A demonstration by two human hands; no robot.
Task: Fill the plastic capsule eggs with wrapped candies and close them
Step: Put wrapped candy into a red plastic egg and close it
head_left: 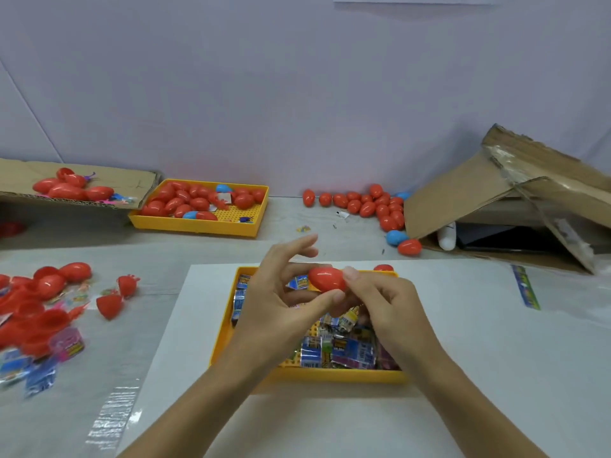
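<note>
Candy tray (310, 375) sits front and centre on the counter (463, 325); egg tray (198, 226) behind-left, loose eggs (367, 203) behind-right, cardboard box (496, 200) far right.

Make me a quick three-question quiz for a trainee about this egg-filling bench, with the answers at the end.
1. True or false: the red egg held over the near yellow tray looks closed.
2. Which hands touch that egg? A) left hand only B) right hand only C) both
3. Fill in: besides red eggs, the far yellow tray holds at least one egg of colour ____.

Key
1. True: no gap shows between its halves.
2. C: the fingertips of both hands pinch it, over the wrapped candies.
3. Blue: a blue egg lies among the red ones.
</note>
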